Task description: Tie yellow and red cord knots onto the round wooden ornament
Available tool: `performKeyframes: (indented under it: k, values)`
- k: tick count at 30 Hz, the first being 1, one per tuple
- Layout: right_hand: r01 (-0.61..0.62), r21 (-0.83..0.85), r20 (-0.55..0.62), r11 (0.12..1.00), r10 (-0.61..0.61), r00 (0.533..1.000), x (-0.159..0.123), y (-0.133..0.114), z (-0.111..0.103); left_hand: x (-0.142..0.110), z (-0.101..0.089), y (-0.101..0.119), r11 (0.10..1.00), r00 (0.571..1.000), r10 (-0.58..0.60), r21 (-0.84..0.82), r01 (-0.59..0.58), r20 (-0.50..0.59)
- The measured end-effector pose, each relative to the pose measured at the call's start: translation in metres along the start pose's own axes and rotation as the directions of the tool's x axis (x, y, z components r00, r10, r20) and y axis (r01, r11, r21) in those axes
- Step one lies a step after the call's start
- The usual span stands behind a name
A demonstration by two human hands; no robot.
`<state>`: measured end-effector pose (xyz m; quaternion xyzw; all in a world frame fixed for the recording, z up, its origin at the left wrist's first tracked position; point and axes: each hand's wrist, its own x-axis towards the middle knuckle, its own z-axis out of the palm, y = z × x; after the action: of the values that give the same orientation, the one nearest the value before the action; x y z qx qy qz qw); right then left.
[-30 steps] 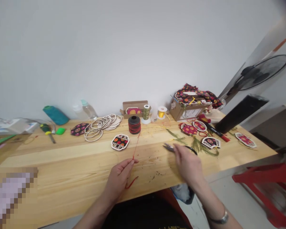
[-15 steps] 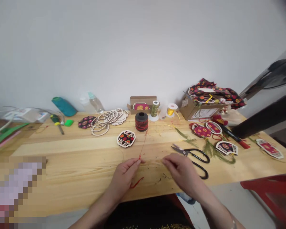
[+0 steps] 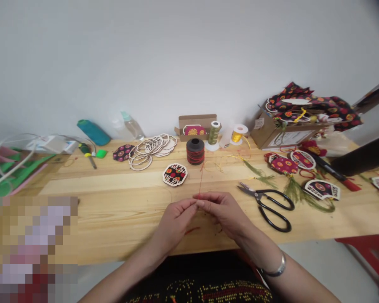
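My left hand (image 3: 180, 216) and my right hand (image 3: 222, 210) meet fingertip to fingertip above the front of the table, each closed in a pinch. Between them they grip a red cord (image 3: 201, 181), which runs up to a dark spool (image 3: 195, 152) wound with red cord. The knot or loop at the fingertips is mostly hidden. A loose red end (image 3: 193, 230) shows below my hands. Behind my left hand lies an eight-sided patterned ornament (image 3: 174, 175) with a pale cut-out frame. Black-handled scissors (image 3: 265, 206) rest partly open to the right of my right hand.
Pale cut-out frames (image 3: 153, 147) lie beyond the ornament. A green spool (image 3: 214, 134) and a yellow spool (image 3: 239, 134) stand near the wall. On the right are a cardboard box (image 3: 284, 130) of patterned cloth and tasselled ornaments (image 3: 282, 163). A wooden table (image 3: 113, 219) carries everything.
My right hand has moved left to meet my left hand at the red cord; before, they were apart. The view has shifted, so the table's things sit elsewhere in the picture.
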<state>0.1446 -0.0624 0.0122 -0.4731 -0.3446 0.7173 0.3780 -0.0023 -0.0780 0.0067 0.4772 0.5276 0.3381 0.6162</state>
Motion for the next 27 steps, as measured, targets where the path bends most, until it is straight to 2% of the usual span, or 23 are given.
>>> performKeyframes:
  k: [6,12,16,19,27]
  values:
    - [-0.006,0.078,-0.069,0.997,0.012,0.998,0.004,0.003,-0.002,0.003,0.004,-0.005,0.999,0.999,-0.037,-0.031,0.038,0.032]
    - [0.037,0.026,-0.111,0.999,-0.034,0.993,0.007,0.009,-0.005,0.002,0.006,-0.004,0.933,0.991,-0.128,-0.335,0.129,0.026]
    - [0.052,0.011,-0.107,0.999,-0.05,0.993,0.009,0.009,-0.004,0.002,0.006,-0.002,0.885,0.98,-0.195,-0.424,0.191,0.035]
    - [0.065,0.003,-0.099,0.998,-0.064,0.993,0.009,0.008,-0.004,0.002,0.006,-0.003,0.881,0.978,-0.208,-0.431,0.195,0.018]
    - [0.113,-0.076,-0.111,0.991,-0.121,0.986,0.008,0.011,-0.003,0.002,0.007,-0.004,0.946,0.98,-0.191,-0.277,0.169,-0.052]
